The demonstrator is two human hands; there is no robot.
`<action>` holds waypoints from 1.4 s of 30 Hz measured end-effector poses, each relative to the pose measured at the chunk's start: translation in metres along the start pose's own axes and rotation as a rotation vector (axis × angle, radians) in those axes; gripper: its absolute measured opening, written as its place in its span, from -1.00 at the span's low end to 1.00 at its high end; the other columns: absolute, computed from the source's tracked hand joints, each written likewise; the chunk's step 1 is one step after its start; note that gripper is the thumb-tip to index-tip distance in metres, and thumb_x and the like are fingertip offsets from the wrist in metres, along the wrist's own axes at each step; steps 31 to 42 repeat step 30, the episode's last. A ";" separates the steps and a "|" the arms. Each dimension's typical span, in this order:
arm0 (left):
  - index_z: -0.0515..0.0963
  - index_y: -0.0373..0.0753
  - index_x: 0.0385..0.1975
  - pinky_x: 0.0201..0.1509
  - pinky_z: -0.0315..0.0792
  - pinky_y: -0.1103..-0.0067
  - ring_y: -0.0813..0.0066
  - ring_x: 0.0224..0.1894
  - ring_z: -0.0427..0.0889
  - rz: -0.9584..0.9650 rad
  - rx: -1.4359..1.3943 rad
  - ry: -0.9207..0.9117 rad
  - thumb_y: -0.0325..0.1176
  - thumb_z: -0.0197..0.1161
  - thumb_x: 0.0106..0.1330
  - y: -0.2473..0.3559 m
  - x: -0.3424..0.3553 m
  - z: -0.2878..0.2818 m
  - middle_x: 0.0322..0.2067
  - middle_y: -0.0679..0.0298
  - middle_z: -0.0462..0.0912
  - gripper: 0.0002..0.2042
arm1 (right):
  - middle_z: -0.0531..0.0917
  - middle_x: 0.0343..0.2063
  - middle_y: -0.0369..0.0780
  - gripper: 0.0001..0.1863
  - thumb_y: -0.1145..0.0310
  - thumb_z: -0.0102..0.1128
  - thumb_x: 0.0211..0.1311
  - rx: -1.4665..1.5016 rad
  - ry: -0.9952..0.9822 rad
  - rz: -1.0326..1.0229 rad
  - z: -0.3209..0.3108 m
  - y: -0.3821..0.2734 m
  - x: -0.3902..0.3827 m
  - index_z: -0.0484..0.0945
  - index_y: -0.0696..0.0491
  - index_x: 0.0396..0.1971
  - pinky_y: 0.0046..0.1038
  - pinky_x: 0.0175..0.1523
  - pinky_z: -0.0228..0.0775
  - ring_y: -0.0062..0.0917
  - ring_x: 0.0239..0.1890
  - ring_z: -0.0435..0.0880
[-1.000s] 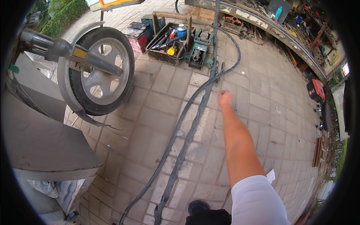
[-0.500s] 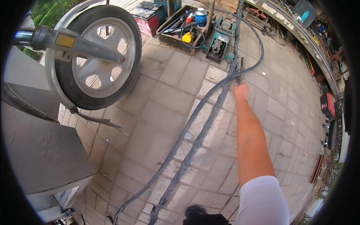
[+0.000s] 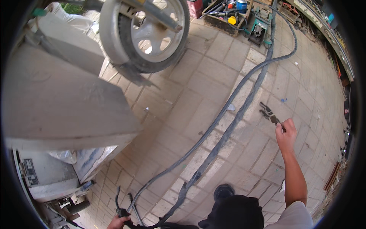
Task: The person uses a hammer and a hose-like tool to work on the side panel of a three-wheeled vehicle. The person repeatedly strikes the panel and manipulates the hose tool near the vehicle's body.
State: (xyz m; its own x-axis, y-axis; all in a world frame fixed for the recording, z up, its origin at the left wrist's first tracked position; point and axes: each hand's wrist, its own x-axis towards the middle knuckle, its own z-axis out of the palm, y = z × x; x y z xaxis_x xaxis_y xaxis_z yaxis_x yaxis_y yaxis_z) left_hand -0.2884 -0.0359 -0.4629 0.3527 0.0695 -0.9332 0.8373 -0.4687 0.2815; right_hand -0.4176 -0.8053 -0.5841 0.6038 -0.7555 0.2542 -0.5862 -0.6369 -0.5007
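Note:
My right hand [image 3: 286, 133] is closed around the handle of a dark pliers-like tool [image 3: 270, 113], held above the paving at the right. The tool's two jaws point up and left and stand apart. At the lower edge my left hand [image 3: 119, 221] grips a black welding torch [image 3: 122, 212] with a thin bent neck pointing up. Only part of that hand shows. A thick dark cable [image 3: 225, 134] runs along the paving from near the left hand to the far right, and a thinner hose [image 3: 213, 124] lies alongside it.
At the left are a large grey metal body [image 3: 65, 103] and a spoked wheel with a black tyre [image 3: 152, 42]. A wooden toolbox [image 3: 219, 21] and a green floor jack [image 3: 260, 28] stand at the far side. A long metal beam [image 3: 324, 28] borders the right.
My right hand has come back nearer with the pliers-like tool, away from the cable and floor jack. My left hand has come into view holding the torch. The view has shifted leftward.

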 end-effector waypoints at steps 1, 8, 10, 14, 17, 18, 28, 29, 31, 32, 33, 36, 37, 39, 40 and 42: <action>0.46 -0.41 -0.06 -0.13 0.55 0.42 0.25 -0.36 0.69 -0.039 -0.116 -0.008 -0.55 0.30 0.15 -0.001 0.006 0.000 -0.40 0.14 0.65 -0.66 | 0.47 -0.56 -0.16 -0.77 0.36 0.37 -0.03 -0.011 -0.122 -0.128 -0.006 -0.026 -0.011 0.49 0.16 -0.62 -0.28 -0.43 0.38 -0.30 -0.55 0.55; 0.49 -0.36 -0.10 -0.13 0.53 0.41 0.28 -0.34 0.65 0.117 -0.208 -0.138 -0.51 0.35 0.10 -0.029 0.006 -0.005 -0.36 0.19 0.61 -0.66 | 0.59 -0.59 -0.17 -0.72 0.17 0.27 -0.13 -0.243 -0.864 -0.779 -0.005 -0.203 -0.066 0.62 0.11 -0.70 -0.18 -0.40 0.45 -0.18 -0.53 0.63; 0.50 -0.36 -0.11 -0.16 0.51 0.45 0.34 -0.36 0.63 0.121 -0.325 -0.165 -0.50 0.37 0.11 -0.052 0.008 -0.011 -0.41 0.22 0.59 -0.67 | 0.66 -0.51 -0.14 -0.67 0.10 0.24 -0.05 -0.364 -1.013 -1.015 0.007 -0.267 -0.073 0.67 0.10 -0.66 -0.17 -0.35 0.50 -0.15 -0.46 0.68; 0.48 -0.33 -0.14 -0.23 0.48 0.44 0.32 -0.41 0.61 0.171 -0.439 -0.115 -0.49 0.34 0.08 -0.112 0.015 -0.007 -0.43 0.20 0.56 -0.67 | 0.70 -0.35 -0.06 -0.52 -0.06 0.13 0.29 -0.007 -1.279 -1.097 0.056 -0.351 -0.152 0.70 0.09 -0.45 -0.15 -0.11 0.52 -0.15 -0.23 0.71; 0.48 -0.33 -0.19 -0.29 0.49 0.44 0.34 -0.46 0.60 0.195 -0.567 -0.028 -0.49 0.32 0.08 -0.151 0.013 0.001 -0.47 0.21 0.56 -0.71 | 0.69 -0.23 -0.03 -0.47 -0.14 0.12 0.32 -0.148 -1.471 -1.108 0.087 -0.370 -0.195 0.64 0.10 -0.20 -0.12 0.03 0.49 -0.11 -0.10 0.68; 0.49 -0.35 -0.19 -0.31 0.48 0.44 0.35 -0.46 0.59 0.203 -0.617 0.003 -0.48 0.32 0.10 -0.162 0.011 0.005 -0.46 0.21 0.56 -0.72 | 0.69 -0.19 -0.02 -0.44 -0.16 0.13 0.31 -0.234 -1.518 -1.132 0.097 -0.376 -0.205 0.61 0.11 -0.12 -0.12 0.06 0.48 -0.10 -0.06 0.67; 0.54 -0.39 -0.17 -0.27 0.45 0.51 0.44 -0.46 0.59 0.299 -0.759 0.170 -0.43 0.34 0.15 -0.219 -0.028 0.029 -0.46 0.23 0.61 -0.73 | 0.41 0.10 -0.04 -0.30 -0.07 0.41 0.07 -0.535 -1.293 -1.413 0.204 -0.361 -0.347 0.48 0.15 0.06 -0.02 0.07 0.50 -0.13 0.11 0.52; 0.54 -0.40 -0.15 -0.24 0.44 0.52 0.44 -0.45 0.60 0.306 -0.743 0.176 -0.42 0.35 0.16 -0.219 -0.036 0.031 -0.45 0.22 0.62 -0.71 | 0.39 0.12 -0.04 -0.29 -0.05 0.43 0.05 -0.563 -1.296 -1.409 0.219 -0.355 -0.351 0.48 0.15 0.07 -0.02 0.07 0.50 -0.14 0.11 0.52; 0.54 -0.41 -0.11 -0.11 0.43 0.50 0.46 -0.39 0.62 0.303 -0.695 0.171 -0.41 0.35 0.17 -0.220 -0.042 0.031 -0.45 0.22 0.63 -0.68 | 0.37 0.12 -0.07 -0.22 0.01 0.50 -0.04 -0.616 -1.343 -1.376 0.231 -0.352 -0.352 0.45 0.05 0.18 0.04 0.18 0.44 -0.16 0.17 0.47; 0.54 -0.41 -0.11 -0.11 0.43 0.50 0.46 -0.39 0.62 0.303 -0.695 0.171 -0.41 0.35 0.17 -0.220 -0.042 0.031 -0.45 0.22 0.63 -0.68 | 0.37 0.12 -0.07 -0.22 0.01 0.50 -0.04 -0.616 -1.343 -1.376 0.231 -0.352 -0.352 0.45 0.05 0.18 0.04 0.18 0.44 -0.16 0.17 0.47; 0.54 -0.41 -0.11 -0.11 0.43 0.50 0.46 -0.39 0.62 0.303 -0.695 0.171 -0.41 0.35 0.17 -0.220 -0.042 0.031 -0.45 0.22 0.63 -0.68 | 0.37 0.12 -0.07 -0.22 0.01 0.50 -0.04 -0.616 -1.343 -1.376 0.231 -0.352 -0.352 0.45 0.05 0.18 0.04 0.18 0.44 -0.16 0.17 0.47; 0.54 -0.41 -0.11 -0.11 0.43 0.50 0.46 -0.39 0.62 0.303 -0.695 0.171 -0.41 0.35 0.17 -0.220 -0.042 0.031 -0.45 0.22 0.63 -0.68 | 0.37 0.12 -0.07 -0.22 0.01 0.50 -0.04 -0.616 -1.343 -1.376 0.231 -0.352 -0.352 0.45 0.05 0.18 0.04 0.18 0.44 -0.16 0.17 0.47; 0.54 -0.41 -0.11 -0.11 0.43 0.50 0.46 -0.39 0.62 0.303 -0.695 0.171 -0.41 0.35 0.17 -0.220 -0.042 0.031 -0.45 0.22 0.63 -0.68 | 0.37 0.12 -0.07 -0.22 0.01 0.50 -0.04 -0.616 -1.343 -1.376 0.231 -0.352 -0.352 0.45 0.05 0.18 0.04 0.18 0.44 -0.16 0.17 0.47; 0.54 -0.41 -0.11 -0.11 0.43 0.50 0.46 -0.39 0.62 0.303 -0.695 0.171 -0.41 0.35 0.17 -0.220 -0.042 0.031 -0.45 0.22 0.63 -0.68 | 0.37 0.12 -0.07 -0.22 0.01 0.50 -0.04 -0.616 -1.343 -1.376 0.231 -0.352 -0.352 0.45 0.05 0.18 0.04 0.18 0.44 -0.16 0.17 0.47; 0.54 -0.41 -0.11 -0.11 0.43 0.50 0.46 -0.39 0.62 0.303 -0.695 0.171 -0.41 0.35 0.17 -0.220 -0.042 0.031 -0.45 0.22 0.63 -0.68 | 0.37 0.12 -0.07 -0.22 0.01 0.50 -0.04 -0.616 -1.343 -1.376 0.231 -0.352 -0.352 0.45 0.05 0.18 0.04 0.18 0.44 -0.16 0.17 0.47; 0.54 -0.41 -0.11 -0.11 0.43 0.50 0.46 -0.39 0.62 0.303 -0.695 0.171 -0.41 0.35 0.17 -0.220 -0.042 0.031 -0.45 0.22 0.63 -0.68 | 0.37 0.12 -0.07 -0.22 0.01 0.50 -0.04 -0.616 -1.343 -1.376 0.231 -0.352 -0.352 0.45 0.05 0.18 0.04 0.18 0.44 -0.16 0.17 0.47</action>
